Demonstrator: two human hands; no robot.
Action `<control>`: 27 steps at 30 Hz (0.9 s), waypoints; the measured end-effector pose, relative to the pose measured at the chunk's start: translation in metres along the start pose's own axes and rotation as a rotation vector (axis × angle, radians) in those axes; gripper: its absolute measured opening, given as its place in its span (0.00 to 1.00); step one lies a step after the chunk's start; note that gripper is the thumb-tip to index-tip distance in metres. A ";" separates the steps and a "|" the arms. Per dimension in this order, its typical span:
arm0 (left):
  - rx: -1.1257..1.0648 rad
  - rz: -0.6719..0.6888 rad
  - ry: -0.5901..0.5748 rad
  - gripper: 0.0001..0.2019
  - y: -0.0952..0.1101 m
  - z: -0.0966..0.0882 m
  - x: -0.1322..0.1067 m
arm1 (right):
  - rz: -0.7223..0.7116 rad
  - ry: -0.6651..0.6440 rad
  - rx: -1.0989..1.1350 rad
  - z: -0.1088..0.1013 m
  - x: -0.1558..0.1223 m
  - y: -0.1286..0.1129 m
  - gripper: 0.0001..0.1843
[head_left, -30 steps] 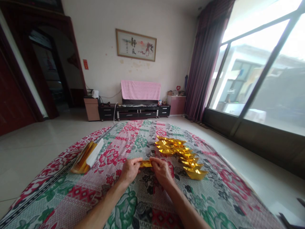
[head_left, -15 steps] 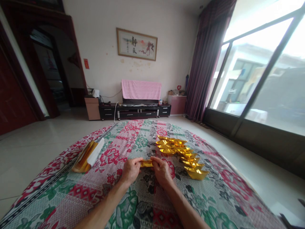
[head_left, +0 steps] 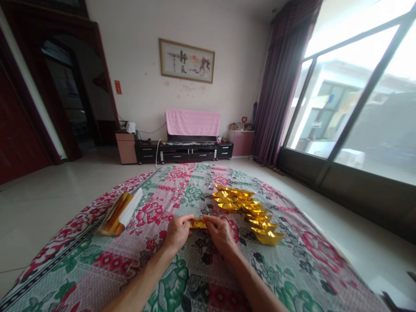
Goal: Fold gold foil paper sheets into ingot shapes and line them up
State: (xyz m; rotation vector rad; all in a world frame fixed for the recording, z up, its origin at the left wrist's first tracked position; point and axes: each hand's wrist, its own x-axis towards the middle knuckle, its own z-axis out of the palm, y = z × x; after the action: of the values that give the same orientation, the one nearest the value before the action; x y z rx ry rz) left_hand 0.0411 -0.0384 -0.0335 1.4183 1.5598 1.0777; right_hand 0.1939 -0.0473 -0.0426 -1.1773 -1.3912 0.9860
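Observation:
Between my two hands is a small folded strip of gold foil paper (head_left: 198,223), held level just above the flowered cloth (head_left: 191,195). My left hand (head_left: 178,232) pinches its left end with thumb and forefinger. At the other end my right hand (head_left: 221,233) pinches it the same way, fingers curled under. Several folded gold paper ingots (head_left: 268,236) stand in rows to the right of my right hand. Off to the left lies a stack of gold and white paper sheets (head_left: 118,214), fanned and slightly bent.
The flowered cloth covers a broad surface with a rounded far edge. Beyond it, against the wall, stand a low black cabinet (head_left: 188,154) and a pink cloth (head_left: 193,122) draped over a screen-like shape. A large window (head_left: 357,108) and a purple curtain (head_left: 276,86) are on the right.
My right thumb and fingers have shifted slightly left along the gold foil paper. My left hand has barely moved; the ingots and paper stack stay put.

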 end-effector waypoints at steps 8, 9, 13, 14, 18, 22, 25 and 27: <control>0.064 0.050 -0.057 0.18 0.001 0.001 -0.003 | 0.050 0.081 0.025 0.001 0.000 -0.003 0.23; 0.068 0.049 -0.052 0.18 0.002 0.000 -0.003 | 0.044 0.068 0.029 0.000 -0.001 -0.004 0.23; 0.077 0.025 -0.026 0.18 0.004 -0.002 -0.004 | 0.034 0.022 0.046 0.000 -0.003 -0.006 0.22; 0.080 0.026 -0.029 0.17 0.005 -0.002 -0.003 | 0.037 0.035 0.054 0.000 -0.003 -0.006 0.22; 0.094 0.042 -0.009 0.18 0.003 -0.001 -0.003 | 0.034 0.036 0.063 0.000 -0.003 -0.006 0.22; 0.108 0.067 -0.002 0.18 0.002 0.001 -0.004 | 0.034 0.042 0.060 0.001 -0.003 -0.005 0.22; 0.130 0.078 -0.012 0.17 0.003 0.001 -0.004 | 0.033 0.071 0.050 0.002 -0.004 -0.006 0.24; 0.148 0.074 -0.005 0.17 0.003 0.001 -0.004 | 0.026 0.052 0.031 0.002 -0.004 -0.006 0.24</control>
State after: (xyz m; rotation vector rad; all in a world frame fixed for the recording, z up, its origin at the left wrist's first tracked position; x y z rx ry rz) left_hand 0.0433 -0.0426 -0.0307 1.5877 1.6224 1.0181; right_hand 0.1913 -0.0528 -0.0377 -1.1923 -1.3184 0.9850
